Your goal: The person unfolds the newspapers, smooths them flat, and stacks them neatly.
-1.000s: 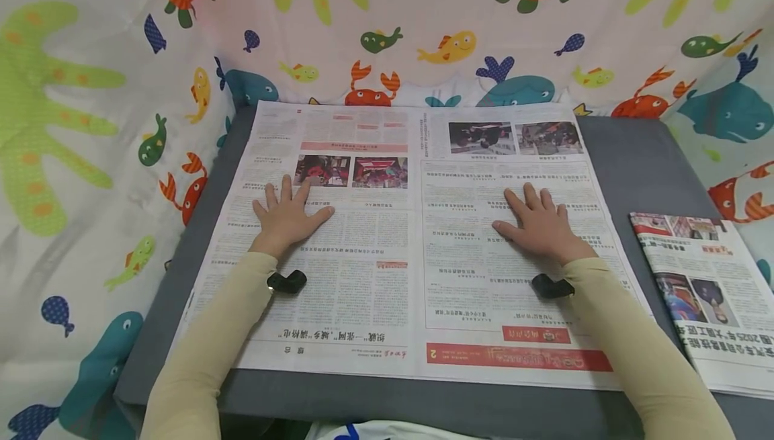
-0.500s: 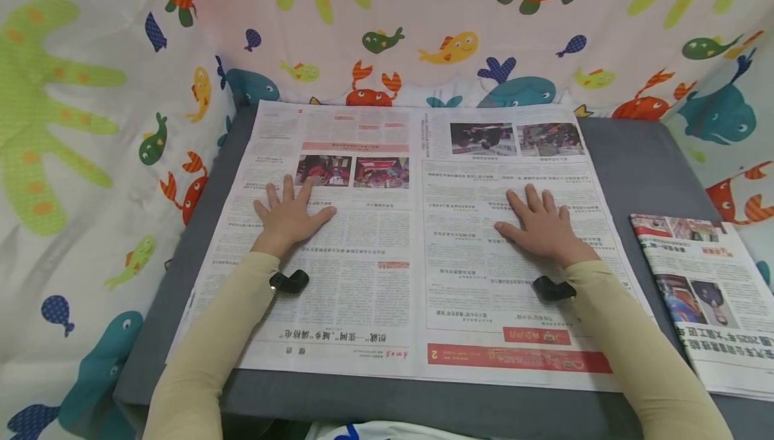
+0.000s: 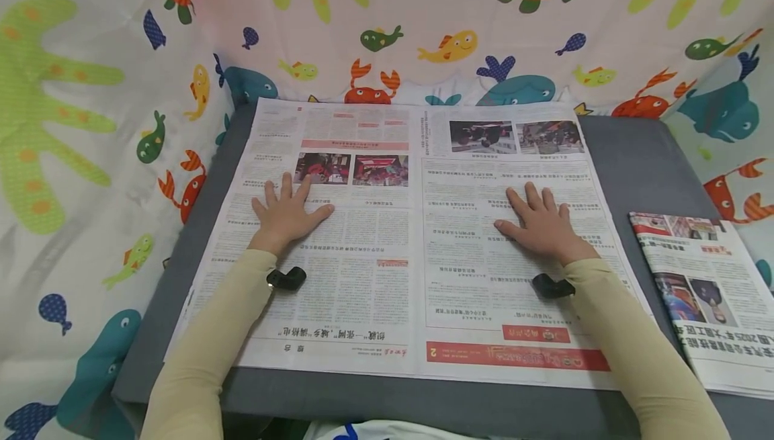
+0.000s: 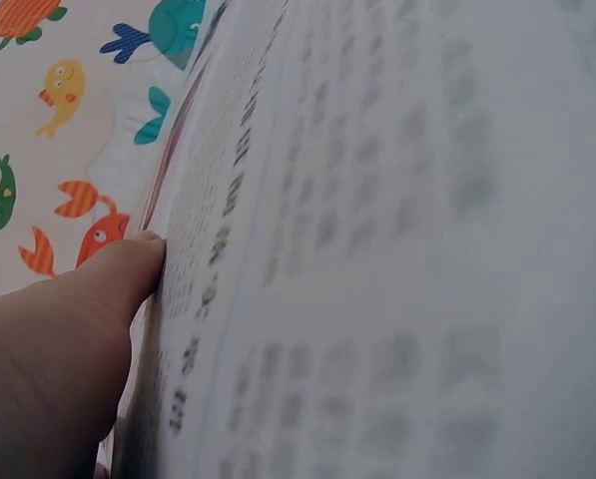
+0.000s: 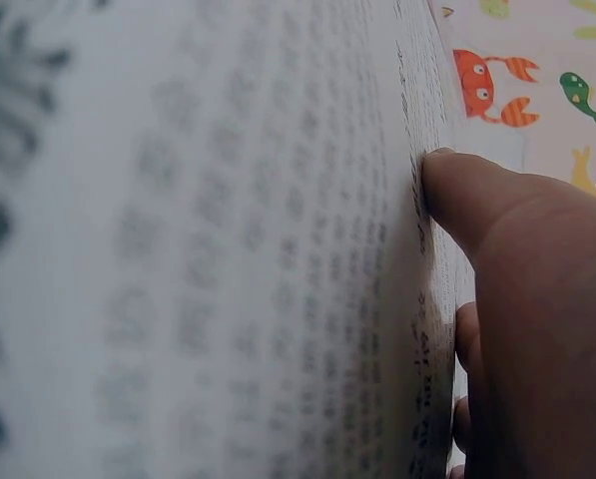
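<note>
A newspaper lies unfolded and flat across the table, its print upside down in the head view. On its left page rests my left hand, palm down with fingers spread, just below two red-toned photos. My right hand lies flat on the right page, fingers apart. In the left wrist view the left thumb touches the blurred newsprint. The right wrist view has the right thumb against the paper in the same way. Neither hand grips anything.
A folded newspaper lies at the table's right side. The grey table shows around the open sheet. A curtain printed with sea animals hangs behind and at both sides. A small black device is worn on each wrist.
</note>
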`<action>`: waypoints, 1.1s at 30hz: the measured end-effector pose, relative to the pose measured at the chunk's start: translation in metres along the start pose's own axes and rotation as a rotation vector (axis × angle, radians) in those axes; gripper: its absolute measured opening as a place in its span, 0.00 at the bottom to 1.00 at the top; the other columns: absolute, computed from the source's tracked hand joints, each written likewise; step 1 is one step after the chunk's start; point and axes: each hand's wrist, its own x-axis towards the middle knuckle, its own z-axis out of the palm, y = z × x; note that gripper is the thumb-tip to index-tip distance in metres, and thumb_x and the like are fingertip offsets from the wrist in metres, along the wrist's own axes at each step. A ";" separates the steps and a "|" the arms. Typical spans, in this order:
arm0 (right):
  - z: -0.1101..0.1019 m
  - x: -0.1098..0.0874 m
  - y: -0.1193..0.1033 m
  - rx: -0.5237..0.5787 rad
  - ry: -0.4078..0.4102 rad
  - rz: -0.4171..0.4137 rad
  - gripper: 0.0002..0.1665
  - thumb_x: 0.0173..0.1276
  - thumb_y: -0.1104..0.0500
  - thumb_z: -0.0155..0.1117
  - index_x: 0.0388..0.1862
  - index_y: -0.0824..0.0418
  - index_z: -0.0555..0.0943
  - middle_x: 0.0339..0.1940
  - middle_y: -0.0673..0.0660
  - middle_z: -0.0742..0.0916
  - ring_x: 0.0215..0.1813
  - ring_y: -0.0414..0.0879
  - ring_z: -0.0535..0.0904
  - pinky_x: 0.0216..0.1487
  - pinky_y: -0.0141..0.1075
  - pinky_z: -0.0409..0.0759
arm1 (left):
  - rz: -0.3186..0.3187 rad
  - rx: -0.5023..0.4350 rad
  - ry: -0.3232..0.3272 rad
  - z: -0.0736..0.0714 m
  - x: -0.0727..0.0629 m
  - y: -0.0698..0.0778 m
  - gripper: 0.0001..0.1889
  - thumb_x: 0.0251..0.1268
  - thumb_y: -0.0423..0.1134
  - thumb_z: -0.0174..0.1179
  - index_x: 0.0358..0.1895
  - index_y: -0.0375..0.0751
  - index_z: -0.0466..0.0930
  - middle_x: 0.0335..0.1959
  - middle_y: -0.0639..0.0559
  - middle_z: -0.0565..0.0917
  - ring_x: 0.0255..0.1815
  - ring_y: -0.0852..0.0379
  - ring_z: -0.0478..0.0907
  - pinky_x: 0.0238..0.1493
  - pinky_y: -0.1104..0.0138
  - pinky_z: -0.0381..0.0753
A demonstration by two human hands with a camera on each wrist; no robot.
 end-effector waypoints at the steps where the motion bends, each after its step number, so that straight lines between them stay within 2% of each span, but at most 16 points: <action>1: 0.000 0.000 -0.001 0.001 0.002 0.000 0.56 0.74 0.26 0.45 0.86 0.56 0.43 0.85 0.72 0.41 0.82 0.77 0.31 0.71 0.80 0.34 | 0.001 0.000 -0.001 -0.001 0.000 -0.001 0.51 0.66 0.74 0.47 0.85 0.55 0.40 0.85 0.37 0.33 0.82 0.24 0.23 0.72 0.24 0.27; 11: -0.003 0.001 -0.005 -0.002 -0.012 0.001 0.56 0.74 0.25 0.44 0.86 0.56 0.42 0.84 0.72 0.40 0.82 0.77 0.30 0.71 0.79 0.33 | 0.002 0.016 -0.029 -0.004 0.002 -0.007 0.51 0.67 0.76 0.46 0.85 0.56 0.38 0.85 0.37 0.31 0.81 0.23 0.21 0.70 0.23 0.26; 23: 0.000 -0.001 -0.004 -0.004 -0.008 0.002 0.56 0.74 0.25 0.44 0.86 0.57 0.43 0.84 0.73 0.41 0.82 0.78 0.30 0.72 0.79 0.34 | 0.010 0.016 0.003 0.003 0.003 -0.008 0.51 0.66 0.76 0.46 0.85 0.56 0.39 0.85 0.38 0.33 0.81 0.22 0.22 0.71 0.23 0.26; 28: -0.002 -0.009 0.008 -0.009 0.012 -0.001 0.56 0.74 0.26 0.46 0.85 0.59 0.45 0.83 0.76 0.44 0.81 0.81 0.35 0.71 0.79 0.39 | 0.016 0.010 -0.001 0.001 0.004 -0.006 0.51 0.66 0.75 0.47 0.85 0.56 0.39 0.85 0.38 0.32 0.81 0.24 0.21 0.71 0.23 0.26; 33: -0.010 -0.030 0.042 -0.001 0.070 0.039 0.53 0.76 0.29 0.46 0.84 0.63 0.49 0.81 0.80 0.48 0.78 0.84 0.39 0.69 0.80 0.40 | 0.005 0.027 -0.007 0.000 0.006 -0.007 0.51 0.66 0.76 0.46 0.85 0.56 0.38 0.85 0.38 0.31 0.81 0.23 0.21 0.70 0.23 0.26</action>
